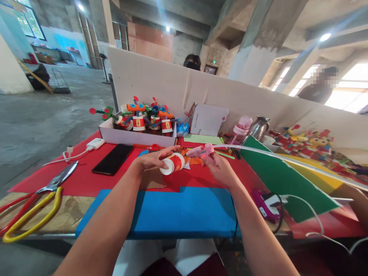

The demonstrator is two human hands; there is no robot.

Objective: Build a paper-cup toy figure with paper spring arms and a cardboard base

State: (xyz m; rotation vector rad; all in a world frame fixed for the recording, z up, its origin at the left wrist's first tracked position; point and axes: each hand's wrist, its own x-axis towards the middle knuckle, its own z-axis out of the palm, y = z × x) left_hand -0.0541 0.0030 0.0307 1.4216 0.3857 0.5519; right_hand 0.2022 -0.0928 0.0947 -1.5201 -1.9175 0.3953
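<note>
My left hand (153, 158) grips a red and white paper cup (175, 163), which is tipped on its side with its white end toward me. In my right hand (217, 165) is a pink glue gun (202, 152) with a small red light; its nozzle points left at the cup's far end. Whether the nozzle touches the cup I cannot tell. A long clear glue stick (276, 155) runs from the back of the gun to the right. Under the cup lies a piece of brown cardboard (153, 179), and orange paper pieces (195, 160) are partly hidden behind the gun.
Large scissors (53, 188) and a black phone (112, 159) lie on the left. Behind, a white box (138, 137) holds several cup figures. A blue sheet (184, 214) covers the front edge. Green board (281, 176), a purple power strip (266, 207) and a metal jug (259, 128) stand right.
</note>
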